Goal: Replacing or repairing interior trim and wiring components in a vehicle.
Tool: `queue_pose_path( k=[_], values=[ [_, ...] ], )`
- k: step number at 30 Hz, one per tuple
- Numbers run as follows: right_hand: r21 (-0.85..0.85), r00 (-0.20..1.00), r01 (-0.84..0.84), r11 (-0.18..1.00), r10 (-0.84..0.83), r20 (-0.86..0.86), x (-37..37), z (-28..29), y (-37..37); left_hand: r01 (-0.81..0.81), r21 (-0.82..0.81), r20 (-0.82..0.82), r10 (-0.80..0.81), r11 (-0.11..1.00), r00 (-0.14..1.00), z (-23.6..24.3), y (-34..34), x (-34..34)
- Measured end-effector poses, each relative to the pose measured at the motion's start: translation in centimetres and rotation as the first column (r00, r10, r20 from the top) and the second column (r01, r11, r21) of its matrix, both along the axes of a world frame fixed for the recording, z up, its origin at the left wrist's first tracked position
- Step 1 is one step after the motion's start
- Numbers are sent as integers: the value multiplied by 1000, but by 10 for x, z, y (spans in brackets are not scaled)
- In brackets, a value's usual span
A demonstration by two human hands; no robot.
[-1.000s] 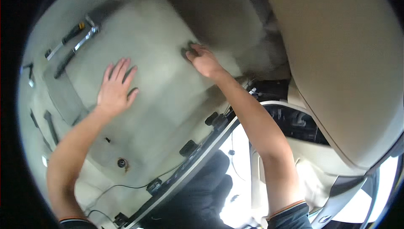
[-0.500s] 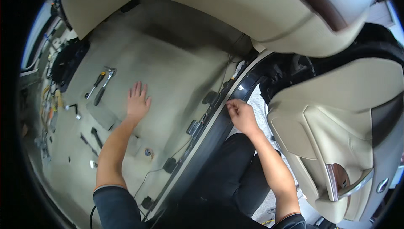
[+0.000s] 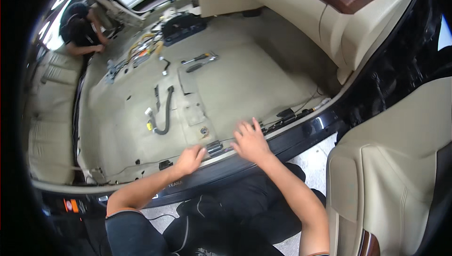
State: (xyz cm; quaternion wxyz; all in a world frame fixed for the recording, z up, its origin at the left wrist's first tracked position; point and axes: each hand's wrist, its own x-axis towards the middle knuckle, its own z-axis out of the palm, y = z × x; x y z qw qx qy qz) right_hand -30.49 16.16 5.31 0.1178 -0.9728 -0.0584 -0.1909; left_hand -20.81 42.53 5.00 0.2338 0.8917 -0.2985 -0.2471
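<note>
You are holding both hands low over the edge of a car floor, by the dark door sill (image 3: 226,166). Your left hand (image 3: 189,159) is curling its fingers beside a small black block (image 3: 214,148) on the sill's inner edge. I cannot tell whether those fingers are pinching anything. Your right hand (image 3: 251,140) is spreading its fingers on the other side of the block, and they are looking blurry. I cannot tell whether they are touching the edge.

The sill is running right under your hands, and the pale carpet (image 3: 235,77) is lying just past it. A round hole (image 3: 204,132) with a brown stain is showing in the carpet near the block. Farther in, a screwdriver (image 3: 203,56) is lying next to a ratchet (image 3: 194,68) with a black handle. To the left of your hands, a bent black hose (image 3: 167,110) is lying on the carpet, with a yellow bit near one end. A cream door panel (image 3: 395,162) is standing at your right. At the far left, another person (image 3: 77,35) is leaning in over the car floor.
</note>
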Motion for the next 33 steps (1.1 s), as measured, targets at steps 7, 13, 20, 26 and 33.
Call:
queue_pose_path(
  k=[7,13,20,26,33],
  values=[
    [164,935,-91,982,142,-326,4,2,38,-130,41,502,92,991,860,-2,45,-50],
    [364,788,-149,919,333,-518,27,3,28,-99,-58,540,114,993,834,-7,50,-58],
    [484,682,-84,871,405,-609,41,7,11,-48,-86,635,91,995,767,-13,49,-57],
    [469,734,-238,850,474,-486,43,10,8,-110,-62,666,123,992,736,-7,49,-56],
    [355,818,-274,894,411,-404,15,23,15,20,-61,595,20,998,804,-6,49,-53]
  ],
)
